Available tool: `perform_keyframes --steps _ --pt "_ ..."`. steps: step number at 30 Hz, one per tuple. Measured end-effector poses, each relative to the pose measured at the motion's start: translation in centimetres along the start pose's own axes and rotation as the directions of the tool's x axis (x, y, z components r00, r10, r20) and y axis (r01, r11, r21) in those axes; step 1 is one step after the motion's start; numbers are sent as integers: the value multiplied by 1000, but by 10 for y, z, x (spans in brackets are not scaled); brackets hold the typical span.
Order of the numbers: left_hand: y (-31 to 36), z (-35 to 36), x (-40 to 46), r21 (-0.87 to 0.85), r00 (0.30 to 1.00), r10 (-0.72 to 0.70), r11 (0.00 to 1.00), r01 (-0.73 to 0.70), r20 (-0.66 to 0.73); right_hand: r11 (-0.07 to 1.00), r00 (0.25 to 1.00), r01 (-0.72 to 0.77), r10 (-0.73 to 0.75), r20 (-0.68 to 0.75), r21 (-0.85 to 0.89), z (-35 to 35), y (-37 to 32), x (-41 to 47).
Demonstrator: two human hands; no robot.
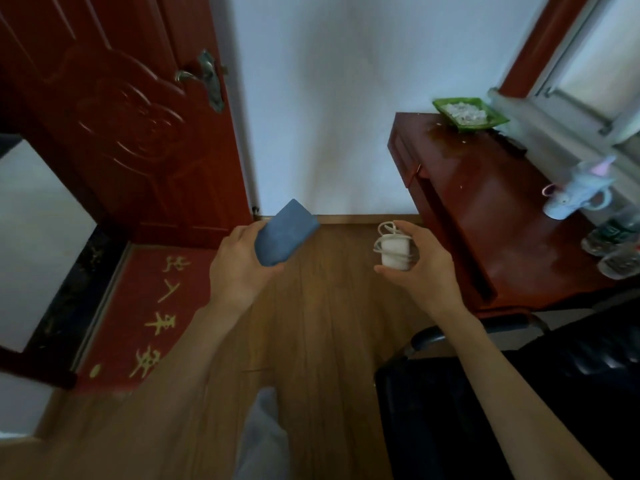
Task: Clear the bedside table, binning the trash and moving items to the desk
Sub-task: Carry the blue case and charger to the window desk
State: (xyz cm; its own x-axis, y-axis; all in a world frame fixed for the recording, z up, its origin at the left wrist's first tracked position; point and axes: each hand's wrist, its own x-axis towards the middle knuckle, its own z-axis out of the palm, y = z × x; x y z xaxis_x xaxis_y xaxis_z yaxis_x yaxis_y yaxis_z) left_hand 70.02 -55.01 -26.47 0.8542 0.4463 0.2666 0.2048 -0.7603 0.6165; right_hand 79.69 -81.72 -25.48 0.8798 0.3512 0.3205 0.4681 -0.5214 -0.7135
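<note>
Left hand (239, 268) wrapped snug around the blue case (286, 237), right hand (420, 261) pinching the white charger (394, 252) with its cord looped round it, both up over the floor with the red desk (485, 216) off past the right hand. Best to keep both holds tight, swing over to the bare shiny part of the desk, and set each thing down flat and slow. Better to steer well away from the toy cup (571, 195) and the bottles (613, 244) farther right, so nothing tips.
</note>
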Motion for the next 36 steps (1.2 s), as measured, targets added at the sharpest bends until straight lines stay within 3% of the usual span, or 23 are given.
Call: perform_keyframes --steps 11,18,36 --pt "-14 17 223 -108 972 166 983 -150 167 970 955 -238 225 -191 -43 62 6 146" --pt "-18 92 320 -173 920 251 963 -206 303 935 911 -347 317 -264 -75 68 44 189" --pt "76 264 531 -179 826 331 943 -279 457 902 827 -425 353 -438 -75 38 182 387"
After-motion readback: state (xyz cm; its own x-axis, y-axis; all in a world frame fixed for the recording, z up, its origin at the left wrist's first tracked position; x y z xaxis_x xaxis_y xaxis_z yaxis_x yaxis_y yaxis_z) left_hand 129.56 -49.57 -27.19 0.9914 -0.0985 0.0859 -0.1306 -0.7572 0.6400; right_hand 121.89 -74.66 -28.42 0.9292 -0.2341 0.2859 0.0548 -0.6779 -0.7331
